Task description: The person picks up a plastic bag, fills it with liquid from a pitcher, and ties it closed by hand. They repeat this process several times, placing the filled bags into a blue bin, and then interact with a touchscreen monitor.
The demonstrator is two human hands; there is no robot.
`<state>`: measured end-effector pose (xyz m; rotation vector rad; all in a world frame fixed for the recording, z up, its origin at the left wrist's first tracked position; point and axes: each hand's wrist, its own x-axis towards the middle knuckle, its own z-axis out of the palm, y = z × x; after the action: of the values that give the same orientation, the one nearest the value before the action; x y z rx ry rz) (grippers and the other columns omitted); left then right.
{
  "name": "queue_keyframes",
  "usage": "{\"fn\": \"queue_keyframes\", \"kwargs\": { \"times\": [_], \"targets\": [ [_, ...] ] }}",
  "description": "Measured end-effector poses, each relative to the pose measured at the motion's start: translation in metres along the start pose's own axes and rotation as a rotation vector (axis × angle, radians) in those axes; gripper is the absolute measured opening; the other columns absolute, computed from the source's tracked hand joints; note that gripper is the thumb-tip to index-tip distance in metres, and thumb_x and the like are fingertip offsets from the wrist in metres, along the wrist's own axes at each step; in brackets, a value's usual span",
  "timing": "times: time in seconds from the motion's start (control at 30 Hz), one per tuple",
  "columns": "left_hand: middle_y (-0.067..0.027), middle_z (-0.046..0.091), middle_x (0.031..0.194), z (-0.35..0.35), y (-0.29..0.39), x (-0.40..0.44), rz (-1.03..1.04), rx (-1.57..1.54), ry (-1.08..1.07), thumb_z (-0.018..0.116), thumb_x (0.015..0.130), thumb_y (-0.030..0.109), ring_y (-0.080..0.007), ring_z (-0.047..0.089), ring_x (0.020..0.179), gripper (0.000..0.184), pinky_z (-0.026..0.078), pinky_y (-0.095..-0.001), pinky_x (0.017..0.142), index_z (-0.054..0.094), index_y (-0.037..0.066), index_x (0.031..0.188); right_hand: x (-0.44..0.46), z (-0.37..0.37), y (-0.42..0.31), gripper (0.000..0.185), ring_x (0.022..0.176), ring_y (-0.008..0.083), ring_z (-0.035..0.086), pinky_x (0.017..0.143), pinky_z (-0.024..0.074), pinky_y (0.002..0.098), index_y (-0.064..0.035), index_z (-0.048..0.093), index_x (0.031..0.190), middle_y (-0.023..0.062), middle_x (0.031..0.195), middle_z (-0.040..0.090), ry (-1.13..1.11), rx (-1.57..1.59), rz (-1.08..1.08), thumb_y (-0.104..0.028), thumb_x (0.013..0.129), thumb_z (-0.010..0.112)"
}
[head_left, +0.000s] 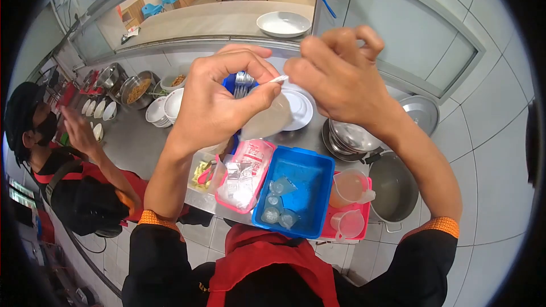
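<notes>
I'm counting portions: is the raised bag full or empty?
Filled, at least partly: the bag bulges with cloudy contents below the left hand.

The person wears a black top (156, 261) whose short sleeves end in orange patterned cuffs (161, 222). Over it sits a red apron (273, 267) with shoulder straps. Both forearms are uncovered.

On my view's clock, the metal counter (128, 139) carries a blue tub (307, 176) at five, a pink basket (265, 173) at seven, white bowls (156, 111) past nine and a lidded pan (351, 135) at three.
</notes>
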<state>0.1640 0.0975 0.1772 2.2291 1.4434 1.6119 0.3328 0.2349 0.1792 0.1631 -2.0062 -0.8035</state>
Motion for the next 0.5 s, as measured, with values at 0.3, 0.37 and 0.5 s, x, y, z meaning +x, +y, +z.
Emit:
{"fn": "queue_keyframes", "kwargs": {
  "times": [0.3,0.37,0.5],
  "targets": [
    [-0.0144,0.073,0.089,0.01,-0.005,-0.019,-0.323,-0.642,-0.02,0.068,0.082,0.0,-0.0317,0.061,0.114,0.002,0.034,-0.0489,0.108,0.067,0.002,0.08,-0.021,-0.009,-0.038,0.007,0.091,0.0206,0.048,0.086,0.025,0.0431,-0.015,0.061,0.081,-0.0009,0.083,0.051,-0.088,0.247,0.413,-0.017,0.075,0.064],
    [-0.0161,0.072,0.091,0.018,-0.023,-0.027,-0.343,-0.748,0.024,0.067,0.082,-0.001,-0.0314,0.063,0.111,0.003,0.032,-0.0487,0.111,0.069,0.001,0.081,-0.028,-0.01,-0.065,0.011,0.095,0.0204,0.049,0.088,0.0262,0.0452,-0.0085,0.064,0.087,0.0018,0.087,0.053,-0.196,0.078,0.359,-0.012,0.077,0.063],
    [-0.0156,0.072,0.092,0.05,-0.037,-0.049,-0.408,-0.586,0.123,0.069,0.083,0.001,-0.0267,0.064,0.106,0.002,0.026,-0.05,0.115,0.07,0.0,0.084,-0.039,-0.01,-0.094,0.014,0.099,0.019,0.051,0.091,0.026,0.0476,-0.008,0.066,0.085,0.0016,0.09,0.052,-0.156,0.001,0.303,-0.011,0.072,0.064]
  ]
}}
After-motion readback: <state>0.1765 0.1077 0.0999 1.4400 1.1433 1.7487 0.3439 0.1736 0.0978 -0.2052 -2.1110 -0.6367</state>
